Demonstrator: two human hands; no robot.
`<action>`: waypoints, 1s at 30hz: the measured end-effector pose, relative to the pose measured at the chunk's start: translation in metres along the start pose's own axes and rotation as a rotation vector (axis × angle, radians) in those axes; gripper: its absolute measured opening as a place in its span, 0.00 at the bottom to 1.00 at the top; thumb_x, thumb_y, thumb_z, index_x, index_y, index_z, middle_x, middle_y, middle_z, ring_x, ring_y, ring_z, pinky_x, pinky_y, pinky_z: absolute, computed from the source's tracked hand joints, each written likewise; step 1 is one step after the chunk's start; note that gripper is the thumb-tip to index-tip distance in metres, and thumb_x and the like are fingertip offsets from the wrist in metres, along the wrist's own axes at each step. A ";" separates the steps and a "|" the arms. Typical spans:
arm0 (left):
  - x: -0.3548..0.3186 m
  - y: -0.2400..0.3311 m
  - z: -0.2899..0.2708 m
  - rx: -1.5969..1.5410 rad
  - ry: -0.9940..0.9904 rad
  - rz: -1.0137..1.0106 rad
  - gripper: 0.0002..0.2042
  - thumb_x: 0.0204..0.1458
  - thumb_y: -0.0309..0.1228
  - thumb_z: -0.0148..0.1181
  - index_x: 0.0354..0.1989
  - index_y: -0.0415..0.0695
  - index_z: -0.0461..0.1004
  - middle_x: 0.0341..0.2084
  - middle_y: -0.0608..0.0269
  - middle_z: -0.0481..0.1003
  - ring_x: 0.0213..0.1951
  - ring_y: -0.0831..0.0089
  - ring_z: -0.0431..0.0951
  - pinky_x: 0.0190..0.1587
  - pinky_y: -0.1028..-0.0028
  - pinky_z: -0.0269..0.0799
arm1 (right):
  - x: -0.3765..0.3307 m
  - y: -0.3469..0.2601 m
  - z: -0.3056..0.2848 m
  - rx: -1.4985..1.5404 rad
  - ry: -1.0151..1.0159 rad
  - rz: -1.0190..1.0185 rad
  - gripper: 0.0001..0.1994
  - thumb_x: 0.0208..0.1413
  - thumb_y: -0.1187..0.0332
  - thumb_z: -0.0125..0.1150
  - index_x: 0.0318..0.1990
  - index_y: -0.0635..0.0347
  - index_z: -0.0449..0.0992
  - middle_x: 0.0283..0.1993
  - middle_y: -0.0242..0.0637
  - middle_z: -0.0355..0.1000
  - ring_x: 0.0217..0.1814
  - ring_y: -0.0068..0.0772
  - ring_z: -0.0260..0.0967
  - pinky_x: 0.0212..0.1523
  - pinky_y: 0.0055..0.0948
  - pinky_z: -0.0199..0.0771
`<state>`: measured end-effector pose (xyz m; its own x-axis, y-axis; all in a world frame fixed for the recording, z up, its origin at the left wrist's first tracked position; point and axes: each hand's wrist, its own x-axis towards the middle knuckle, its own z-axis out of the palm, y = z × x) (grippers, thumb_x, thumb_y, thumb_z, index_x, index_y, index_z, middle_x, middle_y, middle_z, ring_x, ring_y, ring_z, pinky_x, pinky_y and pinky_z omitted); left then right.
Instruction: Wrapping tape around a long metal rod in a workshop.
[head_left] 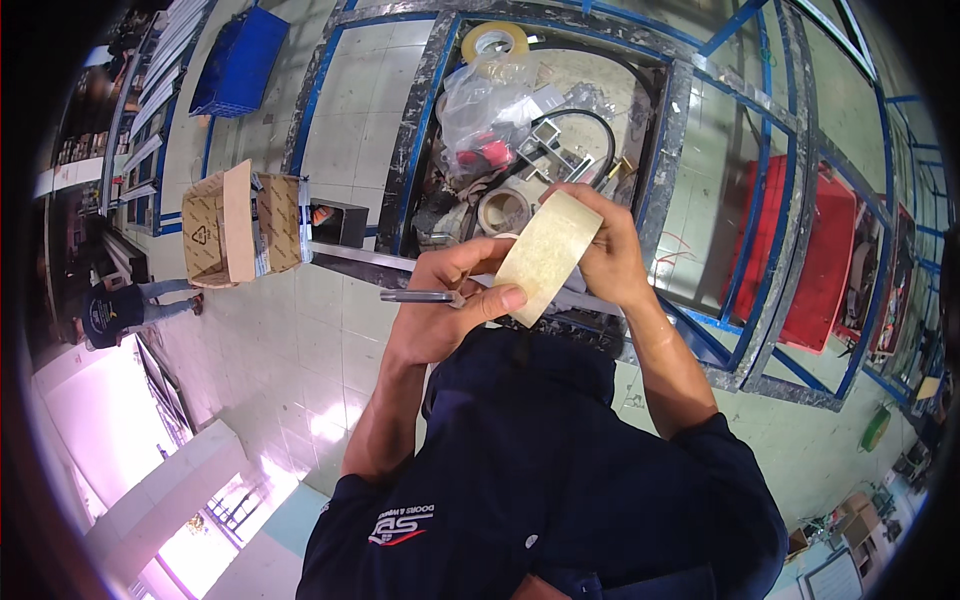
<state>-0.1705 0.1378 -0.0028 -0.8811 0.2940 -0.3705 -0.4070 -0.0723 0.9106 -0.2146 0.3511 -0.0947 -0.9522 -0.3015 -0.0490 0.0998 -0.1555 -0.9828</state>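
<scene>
A roll of yellowish tape, its broad outer face toward me, is held up between both hands in front of my chest. My left hand grips its lower left part, the thumb lying on the tape's face. A dark slim pen also sticks out leftward from that same hand. With fingers curled over the far edge, my right hand is closed round the upper right part of the roll. Its fingertips are partly hidden behind the tape.
Beyond my hands, a blue-edged frame tray holds a plastic bag, another tape roll, metal brackets and a black cable. A cardboard box stands left, a red bin right. A person is far left.
</scene>
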 end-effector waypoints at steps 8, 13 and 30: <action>-0.010 -0.006 0.002 0.033 -0.007 0.048 0.21 0.57 0.26 0.69 0.57 0.31 0.74 0.47 0.56 0.81 0.45 0.74 0.81 0.45 0.76 0.78 | -0.011 0.029 0.015 0.463 0.015 0.130 0.14 0.61 0.81 0.54 0.54 0.70 0.76 0.43 0.39 0.82 0.43 0.27 0.81 0.41 0.25 0.81; -0.024 -0.011 0.009 -0.027 0.023 0.066 0.16 0.58 0.24 0.67 0.54 0.31 0.76 0.39 0.58 0.81 0.36 0.77 0.80 0.41 0.77 0.76 | -0.025 0.013 0.045 0.990 -0.045 0.532 0.13 0.64 0.73 0.58 0.53 0.71 0.74 0.41 0.48 0.81 0.32 0.38 0.83 0.26 0.26 0.86; -0.089 -0.032 0.014 -0.056 0.246 0.068 0.22 0.60 0.28 0.67 0.61 0.31 0.73 0.43 0.57 0.82 0.40 0.79 0.80 0.42 0.79 0.75 | -0.021 -0.015 0.055 -0.548 -0.071 -0.604 0.24 0.42 0.81 0.65 0.53 0.61 0.80 0.46 0.45 0.77 0.45 0.50 0.76 0.43 0.38 0.78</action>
<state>-0.0757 0.1270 0.0037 -0.9363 0.0464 -0.3480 -0.3511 -0.1388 0.9260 -0.1801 0.3076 -0.0693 -0.7742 -0.3751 0.5098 -0.5973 0.1664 -0.7846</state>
